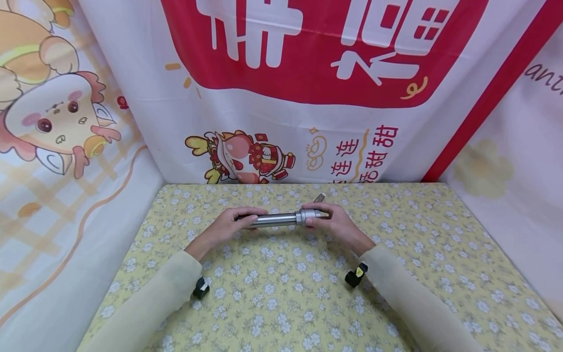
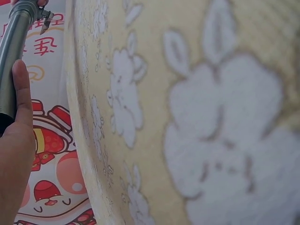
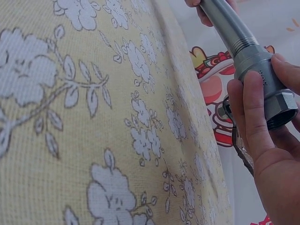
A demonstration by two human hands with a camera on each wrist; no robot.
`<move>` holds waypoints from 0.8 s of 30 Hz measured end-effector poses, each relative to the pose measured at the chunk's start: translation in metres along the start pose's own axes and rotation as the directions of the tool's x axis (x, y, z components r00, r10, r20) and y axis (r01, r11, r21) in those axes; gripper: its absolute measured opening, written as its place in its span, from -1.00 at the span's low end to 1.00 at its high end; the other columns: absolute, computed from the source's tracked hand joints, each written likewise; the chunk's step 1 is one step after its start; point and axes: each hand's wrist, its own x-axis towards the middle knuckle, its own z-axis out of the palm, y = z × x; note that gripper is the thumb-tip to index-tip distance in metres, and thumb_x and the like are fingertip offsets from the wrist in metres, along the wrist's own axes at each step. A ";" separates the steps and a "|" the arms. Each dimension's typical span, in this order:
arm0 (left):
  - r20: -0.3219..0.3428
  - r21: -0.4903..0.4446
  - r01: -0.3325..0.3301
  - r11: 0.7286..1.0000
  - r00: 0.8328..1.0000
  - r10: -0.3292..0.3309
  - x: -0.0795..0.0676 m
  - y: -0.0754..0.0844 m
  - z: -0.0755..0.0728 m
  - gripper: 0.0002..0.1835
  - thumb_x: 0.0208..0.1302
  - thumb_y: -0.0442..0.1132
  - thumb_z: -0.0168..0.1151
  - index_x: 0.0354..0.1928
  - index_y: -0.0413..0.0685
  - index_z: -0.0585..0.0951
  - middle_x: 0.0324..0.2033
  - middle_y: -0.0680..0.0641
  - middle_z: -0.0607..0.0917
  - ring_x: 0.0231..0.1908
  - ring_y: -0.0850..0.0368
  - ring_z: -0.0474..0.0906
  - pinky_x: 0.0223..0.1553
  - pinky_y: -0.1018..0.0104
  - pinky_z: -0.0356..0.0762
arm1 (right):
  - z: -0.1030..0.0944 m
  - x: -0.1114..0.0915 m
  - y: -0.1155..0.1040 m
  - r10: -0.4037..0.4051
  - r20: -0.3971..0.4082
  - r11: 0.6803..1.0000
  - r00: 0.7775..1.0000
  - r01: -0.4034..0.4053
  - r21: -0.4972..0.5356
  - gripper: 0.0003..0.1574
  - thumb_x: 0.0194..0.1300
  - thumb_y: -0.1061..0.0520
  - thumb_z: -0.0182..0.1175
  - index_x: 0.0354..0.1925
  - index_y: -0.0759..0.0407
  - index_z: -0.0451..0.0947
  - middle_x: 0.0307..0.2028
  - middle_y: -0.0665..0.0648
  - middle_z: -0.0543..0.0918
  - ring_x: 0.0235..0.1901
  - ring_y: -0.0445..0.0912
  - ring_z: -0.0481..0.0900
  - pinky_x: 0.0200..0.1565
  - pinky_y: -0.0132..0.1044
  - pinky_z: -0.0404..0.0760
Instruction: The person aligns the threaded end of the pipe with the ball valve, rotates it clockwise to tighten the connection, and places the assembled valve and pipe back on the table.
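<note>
White printed fabric [image 1: 290, 98] hangs behind and at both sides of a table [image 1: 281, 303] covered in yellow floral cloth. Above the cloth, near the table's far edge and slightly left of midway between its side edges, a person holds a steel pipe [image 1: 277, 220] joined end to end with a lever-handled valve [image 1: 308, 215]. Pipe and valve share one long axis, running nearly parallel to the far edge, crosswise between the two hands; the valve forms the end toward the table's right edge. A band of bare thread [image 3: 245, 44] shows on the pipe where it meets the valve, whose hollow hex end [image 3: 283, 108] faces away from the pipe.

The left hand [image 1: 228, 225] grips the pipe's far-from-valve end, which looks dark, thumb laid along the barrel. The right hand [image 1: 337, 224] grasps the valve body between thumb and fingers, so it is the hand nearer the joint, with the pipe lying to its left. From the valve, the lever handle [image 1: 320, 198] slants out toward the table's far right corner, crosswise to the shared axis.
</note>
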 end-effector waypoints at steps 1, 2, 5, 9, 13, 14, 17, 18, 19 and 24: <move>-0.001 -0.007 0.005 1.000 1.000 -0.005 0.000 0.000 0.000 -0.61 0.70 -0.13 0.19 0.41 -0.01 0.68 0.41 -0.20 0.64 0.19 -0.07 0.72 0.23 -0.21 0.71 | 0.000 0.000 0.000 0.001 -0.002 1.000 1.000 -0.001 0.002 -0.31 0.46 0.03 0.49 0.46 0.13 0.59 0.39 0.24 0.54 0.10 0.02 0.78 0.29 0.16 0.70; 0.001 -0.009 0.006 1.000 1.000 -0.006 0.000 0.000 0.000 -0.61 0.69 -0.13 0.20 0.41 -0.02 0.68 0.42 -0.20 0.63 0.21 -0.10 0.72 0.23 -0.21 0.70 | 0.000 0.000 0.000 -0.001 -0.002 1.000 1.000 0.001 0.001 -0.32 0.46 0.03 0.49 0.45 0.13 0.60 0.39 0.25 0.54 0.10 0.02 0.78 0.28 0.15 0.71; 0.003 -0.002 0.000 1.000 1.000 0.000 0.000 0.001 0.001 -0.60 0.68 -0.13 0.23 0.41 -0.02 0.68 0.42 -0.21 0.63 0.21 -0.26 0.71 0.24 -0.25 0.68 | -0.001 0.000 0.000 -0.003 -0.005 1.000 1.000 0.003 0.001 -0.32 0.46 0.04 0.49 0.45 0.13 0.60 0.39 0.24 0.55 0.09 0.01 0.78 0.27 0.13 0.72; -0.002 0.006 0.005 1.000 1.000 -0.005 -0.001 0.003 0.001 -0.60 0.66 -0.11 0.25 0.41 0.01 0.68 0.41 -0.20 0.64 0.19 -0.37 0.70 0.25 -0.31 0.65 | -0.001 0.000 0.000 -0.010 -0.004 1.000 1.000 0.010 0.001 -0.32 0.47 0.05 0.48 0.46 0.15 0.59 0.39 0.23 0.56 0.09 0.01 0.79 0.26 0.13 0.73; -0.011 0.015 0.011 1.000 1.000 -0.011 -0.001 0.004 0.002 -0.61 0.66 -0.13 0.26 0.40 0.01 0.69 0.41 -0.18 0.64 0.16 -0.20 0.74 0.25 -0.27 0.67 | -0.001 0.000 0.001 -0.021 -0.004 1.000 1.000 0.021 -0.006 -0.35 0.48 0.06 0.47 0.44 0.13 0.61 0.40 0.24 0.55 0.09 0.01 0.78 0.25 0.11 0.74; -0.013 0.019 0.011 1.000 1.000 -0.011 -0.001 0.004 0.002 -0.61 0.65 -0.13 0.27 0.40 0.01 0.69 0.41 -0.17 0.64 0.15 -0.15 0.76 0.25 -0.25 0.68 | -0.001 0.000 0.001 -0.021 -0.006 1.000 1.000 0.021 -0.007 -0.36 0.48 0.06 0.47 0.43 0.12 0.62 0.39 0.24 0.55 0.08 0.01 0.78 0.24 0.11 0.74; -0.015 0.026 0.011 1.000 1.000 -0.011 -0.001 0.005 0.002 -0.60 0.64 -0.14 0.28 0.41 0.00 0.69 0.42 -0.18 0.64 0.12 -0.03 0.77 0.24 -0.22 0.69 | -0.001 0.001 0.002 -0.023 -0.008 1.000 1.000 0.023 -0.011 -0.36 0.48 0.07 0.47 0.44 0.14 0.61 0.39 0.24 0.56 0.08 0.01 0.79 0.24 0.10 0.74; -0.015 0.033 0.009 0.999 1.000 -0.008 -0.001 0.005 0.002 -0.60 0.64 -0.15 0.28 0.41 -0.01 0.68 0.43 -0.19 0.63 0.12 -0.02 0.77 0.24 -0.21 0.69 | -0.001 0.001 0.002 -0.021 -0.008 1.000 1.000 0.021 -0.011 -0.34 0.48 0.07 0.47 0.45 0.15 0.60 0.39 0.24 0.56 0.09 0.01 0.79 0.25 0.10 0.74; -0.015 0.037 0.012 0.999 1.000 -0.011 -0.001 0.005 0.002 -0.60 0.64 -0.14 0.29 0.41 0.00 0.69 0.43 -0.18 0.63 0.12 -0.02 0.76 0.24 -0.20 0.69 | -0.001 0.001 0.002 -0.019 -0.009 1.000 1.000 0.019 -0.011 -0.33 0.48 0.07 0.47 0.46 0.17 0.59 0.39 0.23 0.56 0.09 0.01 0.79 0.25 0.11 0.73; -0.015 0.064 0.009 0.998 1.000 -0.009 -0.002 0.006 0.002 -0.60 0.60 -0.14 0.33 0.39 0.06 0.71 0.44 -0.15 0.63 0.17 -0.05 0.70 0.20 -0.15 0.70 | -0.001 -0.001 0.002 -0.009 -0.012 1.000 1.000 0.009 -0.012 -0.28 0.48 0.05 0.47 0.49 0.21 0.54 0.39 0.21 0.57 0.10 0.01 0.78 0.27 0.10 0.73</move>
